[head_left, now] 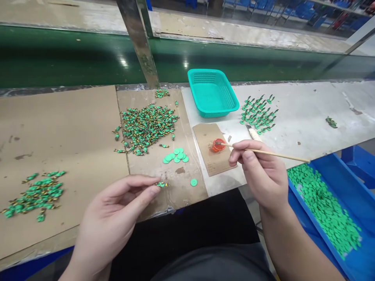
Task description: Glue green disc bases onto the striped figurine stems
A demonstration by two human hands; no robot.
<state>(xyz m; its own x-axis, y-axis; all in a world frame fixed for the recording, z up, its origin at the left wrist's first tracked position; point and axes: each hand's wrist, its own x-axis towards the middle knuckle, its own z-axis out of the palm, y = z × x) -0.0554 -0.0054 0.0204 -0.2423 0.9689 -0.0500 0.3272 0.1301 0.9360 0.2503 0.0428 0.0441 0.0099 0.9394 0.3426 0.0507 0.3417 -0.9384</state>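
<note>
While two hands (187,187) work, one basket (213,93) waits.

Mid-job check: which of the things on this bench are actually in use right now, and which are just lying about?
In use:
left hand pinching a small green part
right hand holding a thin stick, tip in the orange cap
loose green discs
big pile of parts

Lying about:
teal basket
stray part
blue bin of discs

bare cardboard (58,128) lies open on the left; part pile (146,127), basket (212,92) and post (137,39) crowd the middle.
</note>
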